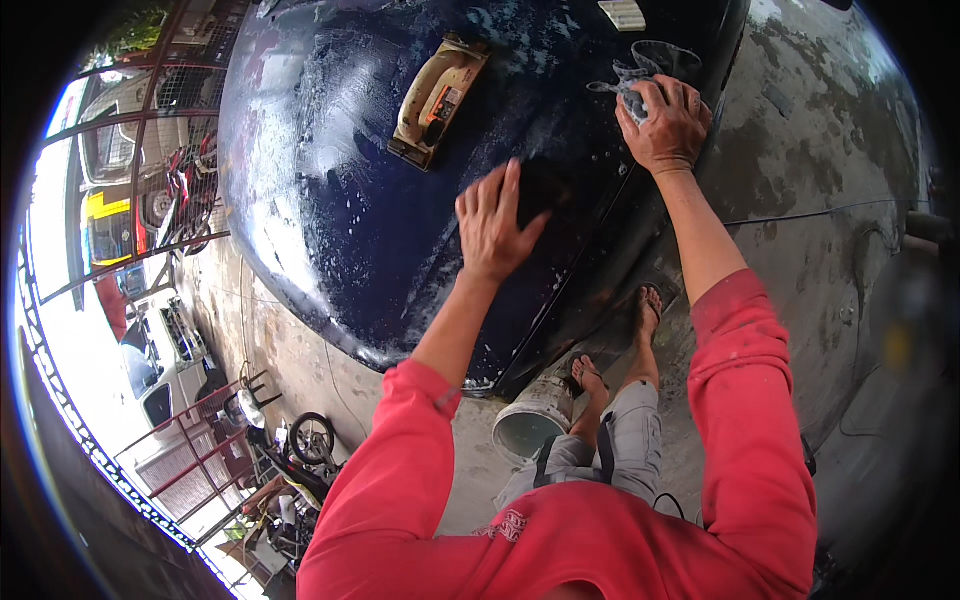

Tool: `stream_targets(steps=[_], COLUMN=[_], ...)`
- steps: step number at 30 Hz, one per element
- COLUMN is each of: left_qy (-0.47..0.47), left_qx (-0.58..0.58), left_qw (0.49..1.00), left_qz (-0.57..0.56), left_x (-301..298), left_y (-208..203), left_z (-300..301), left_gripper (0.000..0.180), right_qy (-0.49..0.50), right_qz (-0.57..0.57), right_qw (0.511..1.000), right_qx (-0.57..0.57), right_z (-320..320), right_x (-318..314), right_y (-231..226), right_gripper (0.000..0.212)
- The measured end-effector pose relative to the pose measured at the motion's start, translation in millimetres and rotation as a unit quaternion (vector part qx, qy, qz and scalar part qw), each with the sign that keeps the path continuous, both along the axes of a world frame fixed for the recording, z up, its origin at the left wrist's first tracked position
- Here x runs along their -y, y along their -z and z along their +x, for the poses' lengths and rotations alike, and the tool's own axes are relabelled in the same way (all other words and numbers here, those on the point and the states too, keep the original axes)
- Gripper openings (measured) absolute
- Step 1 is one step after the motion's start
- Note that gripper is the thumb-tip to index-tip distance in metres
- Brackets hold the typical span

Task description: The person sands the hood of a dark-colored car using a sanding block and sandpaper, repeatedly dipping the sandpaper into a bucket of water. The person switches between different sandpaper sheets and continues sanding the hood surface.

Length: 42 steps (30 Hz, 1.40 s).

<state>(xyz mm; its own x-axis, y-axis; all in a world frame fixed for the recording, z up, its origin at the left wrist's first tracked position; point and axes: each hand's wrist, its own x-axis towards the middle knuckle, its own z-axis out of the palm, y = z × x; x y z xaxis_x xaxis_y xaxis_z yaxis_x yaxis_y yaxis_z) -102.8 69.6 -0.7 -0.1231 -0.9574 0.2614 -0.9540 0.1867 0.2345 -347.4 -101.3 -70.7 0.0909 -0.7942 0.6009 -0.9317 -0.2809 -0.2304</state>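
Note:
A wet, dark blue car panel (360,230), streaked with whitish residue, spreads out in front of me. My left hand (497,222) lies on it with fingers stretched out and nothing seen in them. Farther over, at the panel's right edge, my right hand (668,122) is closed round a wet grey cloth (655,62); folds of the cloth stick out beyond the fingers. Up and left of my left hand, a hand sanding block (438,98) with a worn cream-coloured body rests on the panel. Near the top edge sits a small, ridged whitish block (624,14).
Close by my feet, a white bucket (530,425) with liquid stands beneath the panel's near corner. A dark cable (800,215) runs over the wet concrete floor (800,130) on the right. Motorcycles (300,460), a metal fence (140,130) and parked vehicles (175,350) are on the left.

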Motion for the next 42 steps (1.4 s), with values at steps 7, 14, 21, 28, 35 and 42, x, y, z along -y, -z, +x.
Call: stream_targets(steps=[7, 14, 21, 28, 35, 42], left_qy=[-0.044, -0.002, -0.034, 0.048, 0.016, 0.054], left_qx=[-0.014, -0.054, -0.034, -0.047, -0.004, -0.02], left_qw=[0.999, 0.997, 0.999, 0.995, 0.999, 0.995], left_qz=[0.018, -0.056, -0.018, -0.068, 0.029, -0.086], left_x=[-37.8, -3.2, -115.6, 57.0, -104.1, 115.2], left_y=[55.7, 32.1, 36.4, 26.2, 23.2, 37.1], left_z=[13.1, 3.0, 59.1, -13.8, 54.1, -43.8], left_gripper=[0.091, 0.089, 0.095, 0.083, 0.096, 0.085], right_qy=[0.002, 0.03, 0.059, -0.023, -0.031, -0.067], right_qz=[-0.009, 0.068, 0.039, 0.021, -0.015, 0.002], right_qw=[1.0, 0.996, 0.995, 0.996, 0.998, 0.997], right_qx=[-0.013, -0.053, -0.065, -0.082, -0.06, -0.036], right_z=[-6.2, -2.2, 3.1, -13.2, -15.7, -23.2], right_x=[4.7, 14.8, 15.3, 27.8, 30.7, 36.1], right_y=[19.7, 2.4, 16.4, -3.3, 4.6, -1.4], right_gripper=[0.028, 0.03, 0.032, 0.03, 0.029, 0.028])
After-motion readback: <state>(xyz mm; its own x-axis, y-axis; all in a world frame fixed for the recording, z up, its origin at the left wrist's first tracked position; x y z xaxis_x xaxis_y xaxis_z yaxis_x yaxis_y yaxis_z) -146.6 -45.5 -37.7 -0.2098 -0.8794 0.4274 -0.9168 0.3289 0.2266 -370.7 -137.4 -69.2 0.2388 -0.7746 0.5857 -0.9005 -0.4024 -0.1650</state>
